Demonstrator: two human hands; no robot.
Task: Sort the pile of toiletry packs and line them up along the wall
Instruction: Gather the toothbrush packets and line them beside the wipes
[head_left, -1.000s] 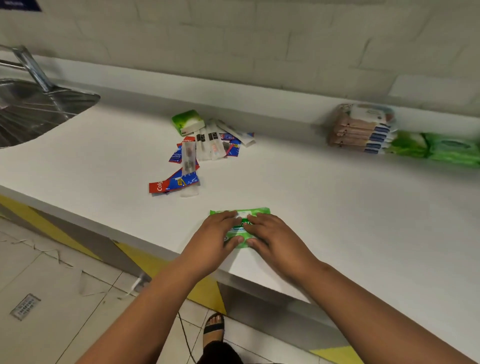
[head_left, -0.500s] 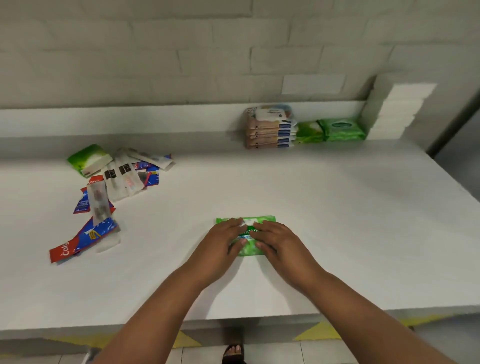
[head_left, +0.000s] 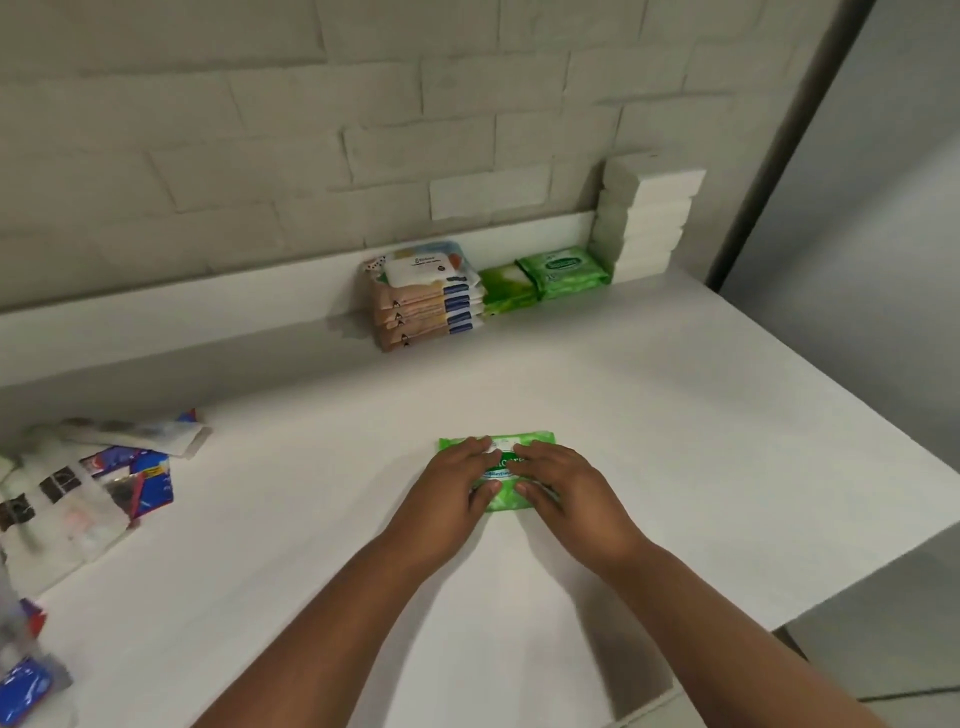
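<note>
A green wet-wipe pack (head_left: 537, 442) lies flat on the white counter (head_left: 675, 441) in front of me. My left hand (head_left: 451, 486) grips its left half and my right hand (head_left: 563, 491) grips its right half, thumbs at its near edge. Against the wall stands a stack of beige and blue wipe packs (head_left: 426, 296). Right of that stack lie a light green pack (head_left: 504, 288) and a darker green pack (head_left: 563, 270). The unsorted pile (head_left: 98, 467) of toothpaste boxes and clear sachets sits at the left, blurred.
White foam blocks (head_left: 644, 218) are stacked in the back right corner. The counter ends at a right edge with a grey panel (head_left: 857, 208) beyond it. A raised white ledge (head_left: 182, 306) runs along the foot of the brick wall.
My view has swung to the right, so the sink is out of sight and the pile sits at the left edge. Both hands stay on the green pack in the same hold.
</note>
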